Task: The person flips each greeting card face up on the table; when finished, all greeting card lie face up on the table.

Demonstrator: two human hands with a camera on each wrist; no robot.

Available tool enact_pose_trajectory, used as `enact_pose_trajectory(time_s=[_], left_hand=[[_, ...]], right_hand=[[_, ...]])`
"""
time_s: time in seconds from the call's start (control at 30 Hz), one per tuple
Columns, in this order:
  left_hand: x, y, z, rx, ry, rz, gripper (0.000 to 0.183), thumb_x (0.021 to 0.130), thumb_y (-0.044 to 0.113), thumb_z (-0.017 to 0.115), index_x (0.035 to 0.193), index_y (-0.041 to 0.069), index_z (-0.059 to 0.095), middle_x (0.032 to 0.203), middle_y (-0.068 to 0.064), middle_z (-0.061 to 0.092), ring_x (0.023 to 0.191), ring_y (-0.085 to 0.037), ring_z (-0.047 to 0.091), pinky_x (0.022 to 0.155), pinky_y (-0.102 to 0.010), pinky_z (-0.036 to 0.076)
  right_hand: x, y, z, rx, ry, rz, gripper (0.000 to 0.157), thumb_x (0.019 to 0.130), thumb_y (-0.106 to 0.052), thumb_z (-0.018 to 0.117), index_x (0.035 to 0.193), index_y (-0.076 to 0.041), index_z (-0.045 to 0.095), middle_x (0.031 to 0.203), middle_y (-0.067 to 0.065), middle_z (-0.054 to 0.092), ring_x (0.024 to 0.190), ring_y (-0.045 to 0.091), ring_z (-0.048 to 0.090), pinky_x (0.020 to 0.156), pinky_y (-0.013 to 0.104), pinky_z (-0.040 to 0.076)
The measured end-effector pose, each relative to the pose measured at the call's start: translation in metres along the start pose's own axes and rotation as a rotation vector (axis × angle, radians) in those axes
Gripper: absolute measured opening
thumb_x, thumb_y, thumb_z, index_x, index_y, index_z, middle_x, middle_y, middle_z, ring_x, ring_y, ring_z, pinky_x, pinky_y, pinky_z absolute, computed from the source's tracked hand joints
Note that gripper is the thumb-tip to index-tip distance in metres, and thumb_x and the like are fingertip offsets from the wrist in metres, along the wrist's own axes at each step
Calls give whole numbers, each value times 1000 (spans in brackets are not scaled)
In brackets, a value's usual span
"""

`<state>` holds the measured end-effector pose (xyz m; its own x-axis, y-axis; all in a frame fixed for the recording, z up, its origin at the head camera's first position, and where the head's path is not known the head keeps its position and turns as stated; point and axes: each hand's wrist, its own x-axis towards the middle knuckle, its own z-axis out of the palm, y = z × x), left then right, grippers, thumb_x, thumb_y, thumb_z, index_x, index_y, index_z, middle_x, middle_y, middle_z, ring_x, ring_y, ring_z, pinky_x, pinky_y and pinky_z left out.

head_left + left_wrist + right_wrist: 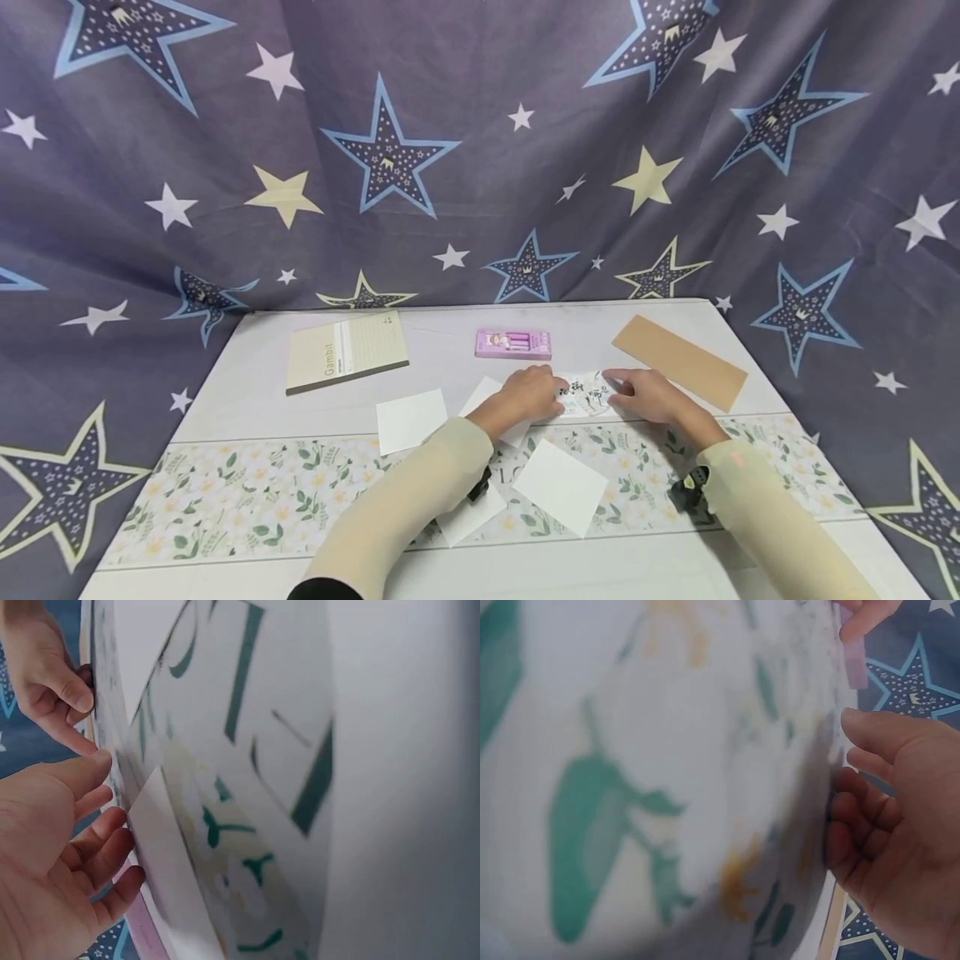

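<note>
A small white card [585, 400] with dark handwriting lies flat on the table between both hands. My left hand [531, 393] touches its left end with the fingertips. At the opposite end, my right hand [649, 393] has its forefinger by the upper corner and the thumb lower down. In the left wrist view the left hand [60, 847] shows a straight thumb and loosely bent fingers at the table surface. The right wrist view has the right hand [907, 802] with thumb extended and the other fingers bent against the table. The card's two ends are partly hidden by fingers.
Blank white sheets [561, 487] lie around the left forearm, one partly under it. A purple box [513, 343] sits behind the left hand. Farther left is a beige notebook [347, 350]. A brown paper strip [681, 362] lies behind the right hand. A star-patterned curtain [465, 108] hangs behind.
</note>
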<state>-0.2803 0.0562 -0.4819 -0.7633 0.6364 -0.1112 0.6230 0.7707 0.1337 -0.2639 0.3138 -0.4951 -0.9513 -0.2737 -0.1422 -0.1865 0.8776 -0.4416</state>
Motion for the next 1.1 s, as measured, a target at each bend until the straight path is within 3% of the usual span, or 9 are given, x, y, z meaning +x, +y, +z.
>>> enact_pose_trajectory(time_s=[0.17,0.27,0.4,0.57,0.97,1.1], left_hand=[[-9,-9,-8,-43,26,12,44,98,33,65,141,27,62,120,-3,66,105,-18,62,89,-35,54],[-15,-19,-13,-36,42,16,42,98,32,66,139,25,64,124,-2,68,110,-18,64,91,-35,55],[-23,-34,-19,-26,53,14,41,98,31,67,137,22,65,135,-2,67,129,-21,60,104,-38,52],[-31,-54,-23,-66,62,-3,41,98,30,67,137,18,65,144,-3,62,140,-24,52,115,-41,44],[-58,-90,-22,-147,12,-65,47,94,29,72,139,15,64,146,-8,60,144,-31,47,119,-47,38],[-66,-99,-22,-165,-8,-82,53,91,30,77,140,15,62,138,-12,62,130,-30,56,111,-46,46]], right_hand=[[-1,-8,-4,-7,38,-50,54,97,-26,66,147,-7,54,96,5,71,76,13,58,68,30,48],[-1,-16,-6,-5,79,-120,51,96,-22,68,142,-3,57,91,4,70,74,12,58,68,30,49],[2,-29,-5,11,102,-197,45,95,-19,70,136,1,62,85,2,67,71,10,55,66,29,48],[5,-43,3,38,97,-224,42,95,-17,70,133,0,64,81,0,64,67,8,52,63,26,46],[12,-81,30,39,63,-245,38,95,-19,71,130,-3,67,86,-2,63,73,9,51,68,26,46],[13,-92,36,14,68,-259,37,94,-20,72,127,-4,69,85,-3,63,73,8,51,69,27,46]])
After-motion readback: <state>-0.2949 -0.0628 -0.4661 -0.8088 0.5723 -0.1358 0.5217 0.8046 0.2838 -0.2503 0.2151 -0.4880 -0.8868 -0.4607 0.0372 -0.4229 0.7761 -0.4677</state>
